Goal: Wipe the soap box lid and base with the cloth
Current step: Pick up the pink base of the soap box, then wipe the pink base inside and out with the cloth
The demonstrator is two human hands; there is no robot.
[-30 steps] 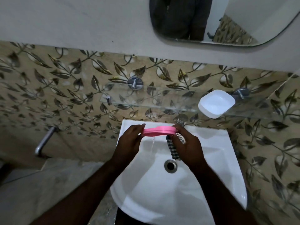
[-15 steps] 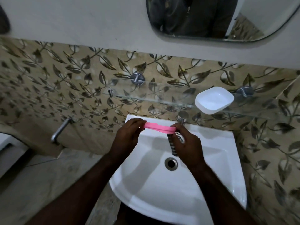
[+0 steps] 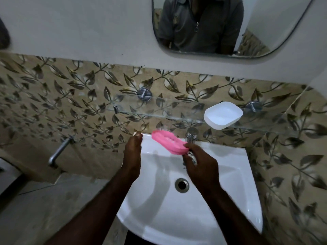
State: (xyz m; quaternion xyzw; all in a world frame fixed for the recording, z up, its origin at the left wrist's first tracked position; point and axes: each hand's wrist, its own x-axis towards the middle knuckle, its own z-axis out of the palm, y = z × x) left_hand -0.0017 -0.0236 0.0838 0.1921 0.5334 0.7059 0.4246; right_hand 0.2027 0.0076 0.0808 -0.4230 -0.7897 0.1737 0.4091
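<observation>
Over the sink (image 3: 230,200), right hand (image 3: 200,167) pinching pink soap box piece (image 3: 168,142) (tilted), left hand (image 3: 132,153) straight-fingered alongside.

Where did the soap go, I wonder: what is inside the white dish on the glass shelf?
Nothing shows inside the white dish: only its bare white floor and walls. The strip behind its near wall is hidden.

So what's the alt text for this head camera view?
A person's right hand holds a pink slotted plastic soap tray by one end over a white ceramic sink; the left hand hovers empty beside it. A white plastic soap box half sits on a glass shelf above.
</observation>
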